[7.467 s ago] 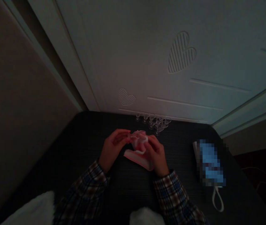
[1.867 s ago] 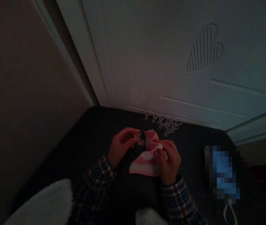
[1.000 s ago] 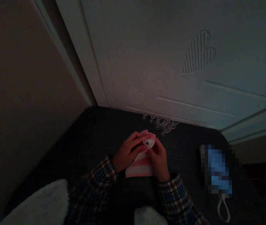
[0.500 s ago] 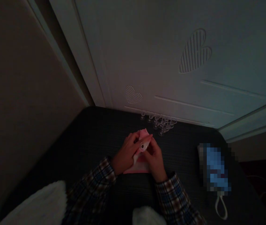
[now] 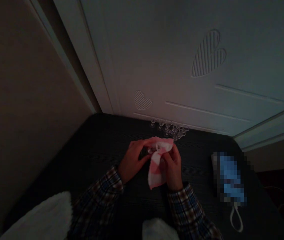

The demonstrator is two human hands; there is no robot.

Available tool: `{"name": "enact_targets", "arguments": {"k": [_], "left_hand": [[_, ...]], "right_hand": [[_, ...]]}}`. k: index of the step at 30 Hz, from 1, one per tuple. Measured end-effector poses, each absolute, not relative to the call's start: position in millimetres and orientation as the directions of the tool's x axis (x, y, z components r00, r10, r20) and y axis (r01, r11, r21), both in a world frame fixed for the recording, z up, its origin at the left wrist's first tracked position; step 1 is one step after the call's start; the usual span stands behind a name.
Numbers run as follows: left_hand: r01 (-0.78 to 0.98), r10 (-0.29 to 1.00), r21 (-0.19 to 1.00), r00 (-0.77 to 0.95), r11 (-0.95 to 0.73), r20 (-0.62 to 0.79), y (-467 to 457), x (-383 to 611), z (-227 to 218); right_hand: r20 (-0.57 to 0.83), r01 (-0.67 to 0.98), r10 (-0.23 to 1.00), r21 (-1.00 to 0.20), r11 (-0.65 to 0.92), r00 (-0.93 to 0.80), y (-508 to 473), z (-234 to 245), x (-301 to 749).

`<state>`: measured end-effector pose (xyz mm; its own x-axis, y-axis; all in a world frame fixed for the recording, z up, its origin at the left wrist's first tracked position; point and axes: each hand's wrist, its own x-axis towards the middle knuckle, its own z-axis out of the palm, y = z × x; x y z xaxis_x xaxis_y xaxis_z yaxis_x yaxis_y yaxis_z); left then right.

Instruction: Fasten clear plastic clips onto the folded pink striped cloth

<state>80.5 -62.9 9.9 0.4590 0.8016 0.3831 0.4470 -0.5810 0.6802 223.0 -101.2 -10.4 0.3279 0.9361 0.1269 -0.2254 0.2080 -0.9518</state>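
My right hand (image 5: 173, 166) is closed on a pink and white cloth (image 5: 156, 170), which hangs below its fingers and bunches around the top. Between my hands shows a small clear piece with a round rim (image 5: 151, 150), partly covered by the cloth. My left hand (image 5: 133, 160) reaches in from the left, its thumb and fingers curled about the clear piece. Dim light hides its exact kind. Beyond the hands, several small clear pieces with round rims (image 5: 172, 128) stand in a cluster by the white panel.
The dark tabletop (image 5: 94, 143) runs up to a white panel with heart reliefs (image 5: 162, 66). On the right lies a blurred-out blue object (image 5: 232, 176) with a white strap loop (image 5: 236, 220). White fluffy fabric (image 5: 39, 216) shows at lower left.
My right hand has moved slightly right with the cloth, which now hangs more to the right. My left hand has drawn apart from it, and the clear piece has tilted sideways.
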Motion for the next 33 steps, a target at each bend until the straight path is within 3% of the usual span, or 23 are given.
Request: {"name": "enact_targets", "arguments": {"k": [4, 10, 13, 23, 30, 33], "left_hand": [[0.452, 0.825, 0.697, 0.400, -0.557, 0.400, -62, 79, 7], [0.362, 0.803, 0.723, 0.364, -0.588, 0.472, -59, 79, 8], [0.360, 0.790, 0.707, 0.367, -0.608, 0.492, -59, 81, 9], [0.315, 0.816, 0.772, 0.394, -0.552, 0.423, -65, 86, 13], [0.305, 0.830, 0.792, 0.382, -0.529, 0.407, -63, 83, 13], [0.320, 0.839, 0.793, 0.367, -0.519, 0.401, -62, 83, 11]], "right_hand": [[0.152, -0.199, 0.916, -0.950, 0.239, 0.372, -102, -8, 228], [0.267, 0.133, 0.931, -0.961, 0.241, 0.250, -101, -6, 229], [0.334, 0.208, 0.920, -0.933, 0.292, 0.206, -100, -5, 226], [0.231, 0.119, 0.928, -0.972, 0.205, 0.292, -102, -8, 219], [0.235, -0.053, 0.939, -0.965, 0.256, 0.252, -104, -9, 222], [0.168, -0.206, 0.954, -0.953, 0.222, 0.250, -104, -6, 224]]}}
